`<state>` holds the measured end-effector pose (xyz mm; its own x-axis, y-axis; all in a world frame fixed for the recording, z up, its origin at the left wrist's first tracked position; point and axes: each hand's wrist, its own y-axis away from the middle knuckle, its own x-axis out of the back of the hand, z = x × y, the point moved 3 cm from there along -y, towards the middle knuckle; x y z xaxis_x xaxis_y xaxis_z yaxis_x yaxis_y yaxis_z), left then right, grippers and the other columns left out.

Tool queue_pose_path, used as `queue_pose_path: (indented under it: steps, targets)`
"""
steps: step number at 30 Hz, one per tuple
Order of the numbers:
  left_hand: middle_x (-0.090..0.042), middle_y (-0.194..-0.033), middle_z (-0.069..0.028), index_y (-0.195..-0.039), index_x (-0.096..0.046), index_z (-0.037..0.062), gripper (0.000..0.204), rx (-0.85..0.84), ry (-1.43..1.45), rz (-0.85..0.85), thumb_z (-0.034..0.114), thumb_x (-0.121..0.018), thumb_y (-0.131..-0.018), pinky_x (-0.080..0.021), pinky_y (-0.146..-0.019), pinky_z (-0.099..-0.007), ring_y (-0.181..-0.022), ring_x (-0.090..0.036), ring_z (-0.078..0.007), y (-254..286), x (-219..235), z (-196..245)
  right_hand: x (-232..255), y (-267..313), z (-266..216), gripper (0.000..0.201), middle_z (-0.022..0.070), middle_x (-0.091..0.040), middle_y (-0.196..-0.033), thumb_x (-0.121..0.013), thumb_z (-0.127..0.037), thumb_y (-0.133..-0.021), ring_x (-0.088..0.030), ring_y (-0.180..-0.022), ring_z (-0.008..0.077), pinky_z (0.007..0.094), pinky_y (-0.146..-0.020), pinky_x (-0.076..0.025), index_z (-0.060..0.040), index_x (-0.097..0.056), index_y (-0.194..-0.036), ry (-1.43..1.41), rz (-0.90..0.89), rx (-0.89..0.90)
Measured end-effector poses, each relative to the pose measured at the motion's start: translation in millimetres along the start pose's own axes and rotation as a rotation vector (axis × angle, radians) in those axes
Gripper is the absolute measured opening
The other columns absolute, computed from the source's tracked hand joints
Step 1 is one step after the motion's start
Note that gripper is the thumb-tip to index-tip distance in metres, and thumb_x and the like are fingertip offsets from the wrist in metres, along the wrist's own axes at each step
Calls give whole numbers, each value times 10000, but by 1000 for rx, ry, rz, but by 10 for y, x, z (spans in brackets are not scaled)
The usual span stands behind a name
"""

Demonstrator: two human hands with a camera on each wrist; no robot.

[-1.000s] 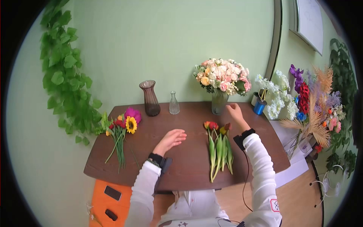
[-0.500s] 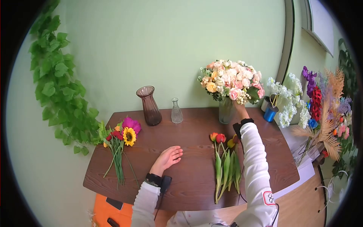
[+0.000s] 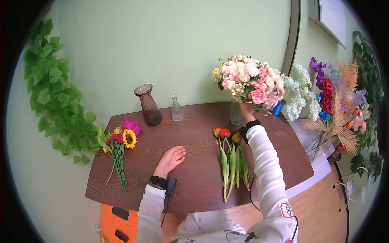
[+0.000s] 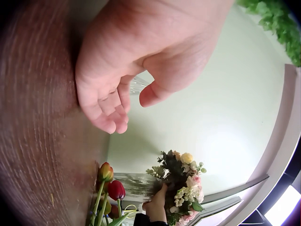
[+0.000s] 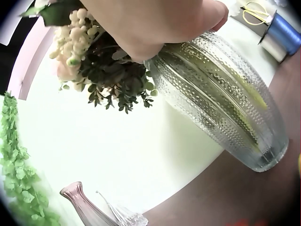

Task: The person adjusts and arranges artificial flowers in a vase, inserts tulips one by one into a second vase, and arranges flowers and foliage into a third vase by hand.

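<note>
My right hand (image 3: 247,111) grips the pink and cream rose bouquet (image 3: 251,81) by its stems at the mouth of the clear glass vase (image 5: 221,103). Flower heads partly hide its fingers, and the blossoms lean to the right. Green stems show through the vase's dimpled glass, down near its base. My left hand (image 3: 172,158) hovers low over the middle of the table, its fingers relaxed and holding nothing; the left wrist view shows its thumb apart from the loosely bent fingers (image 4: 113,106). Several tulips (image 3: 231,160) lie between the two arms.
A purple ribbed vase (image 3: 148,106) and a small clear bottle vase (image 3: 177,109) stand along the back. Sunflower and mixed stems (image 3: 121,148) lie at left on the brown table (image 3: 194,170). A blue ribbon spool (image 5: 282,35) sits behind the bouquet; more flowers (image 3: 332,101) stand at right.
My right hand has reached from above the tulips to the vase mouth and taken hold of the bouquet's stems. The bouquet now tilts right. My left hand has stayed over the table, and the view has shifted.
</note>
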<state>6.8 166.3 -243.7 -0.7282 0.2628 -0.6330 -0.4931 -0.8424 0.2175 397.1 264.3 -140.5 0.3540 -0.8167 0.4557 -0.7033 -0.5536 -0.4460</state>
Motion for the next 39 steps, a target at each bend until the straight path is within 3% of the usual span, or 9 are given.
queue_pose_path:
  steps: [7,9,11,13,15,18,21,31,39]
  targets:
    - [-567,-1013,-78,-1073,-508,33,256,3,29,0,199,-461,-884,-457,-774,-321,-910,-552,-174,-20,12,-9,-134,22,220,806,135,-535,-1123,-675,-560,-567,-510,-1031,315,404,-846,-407,-66,-440,-1160,-48,37,201]
    - [-566,-1013,-76,-1071,-508,34,255,5,31,5,200,-459,-883,-456,-776,-319,-909,-551,-174,-29,18,-5,249,213,-53,780,137,-543,-1096,-692,-525,-556,-522,-997,315,418,-817,-416,-51,-453,-1127,-100,177,105]
    - [-566,-1012,-76,-1068,-509,35,252,5,33,6,200,-457,-884,-455,-776,-319,-908,-552,-174,-37,29,-25,456,374,-296,789,144,-538,-1087,-711,-491,-536,-512,-1003,313,407,-824,-412,-45,-443,-1130,135,669,626]
    - [-566,-1011,-76,-1065,-510,36,249,-4,31,8,200,-455,-885,-455,-776,-319,-907,-552,-174,-48,30,-9,256,296,-93,763,154,-521,-1111,-694,-468,-564,-490,-1039,300,397,-843,-401,-60,-435,-1154,278,756,612]
    - [-566,-1011,-77,-1060,-511,37,245,2,36,8,200,-453,-886,-454,-775,-319,-908,-551,-174,-41,34,-14,306,274,-122,639,142,-541,-1105,-633,-420,-658,-505,-1022,282,394,-848,-398,-46,-465,-1149,-53,-140,108]
    - [-565,-1013,-78,-1062,-508,38,246,3,40,9,202,-451,-887,-453,-775,-318,-909,-550,-173,-34,27,-14,242,241,-118,540,156,-595,-981,-624,-386,-673,-554,-915,318,406,-791,-425,-24,-530,-1062,-91,160,316]
    - [-565,-1013,-77,-1071,-505,38,252,7,43,3,202,-451,-887,-453,-776,-317,-913,-548,-174,-52,34,-15,272,233,-144,430,178,-612,-867,-613,-359,-687,-578,-807,357,425,-710,-450,-10,-579,-935,-147,270,475]
    - [-565,-1019,-76,-1079,-502,36,263,7,46,-7,206,-460,-883,-447,-788,-319,-917,-547,-176,-33,44,-6,324,298,-172,414,169,-611,-772,-601,-381,-692,-590,-734,360,447,-633,-464,-26,-572,-904,-95,270,347]
    - [-566,-1020,-81,-1074,-503,34,257,2,29,-3,204,-461,-885,-450,-811,-339,-932,-550,-186,-40,49,-9,235,220,-23,526,197,-569,-996,-588,-399,-703,-559,-891,367,451,-736,-448,-40,-507,-1079,-38,67,274]
